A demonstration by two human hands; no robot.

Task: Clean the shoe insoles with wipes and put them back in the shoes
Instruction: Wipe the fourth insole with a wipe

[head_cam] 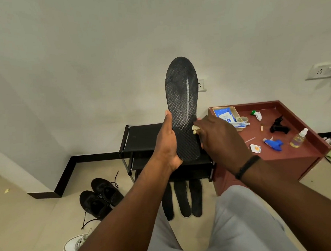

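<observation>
Gripping upright insole [182,104], left hand [167,144]; right hand [220,139] pinching wipe [195,128]; tiled floor [29,203].

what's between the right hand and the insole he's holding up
In the head view, a crumpled wipe sits between the right hand and the black insole, pressed against its edge. The left hand holds the insole upright.

I can read no words or numbers anywhere. The blue-and-white plastic wipes pack [224,115] in the tan tray carries a white label, but its print is too small and blurred to make out (the same goes for the orange mark on the crumpled white wrapper [255,148] on the red-brown table [292,151]).
</observation>
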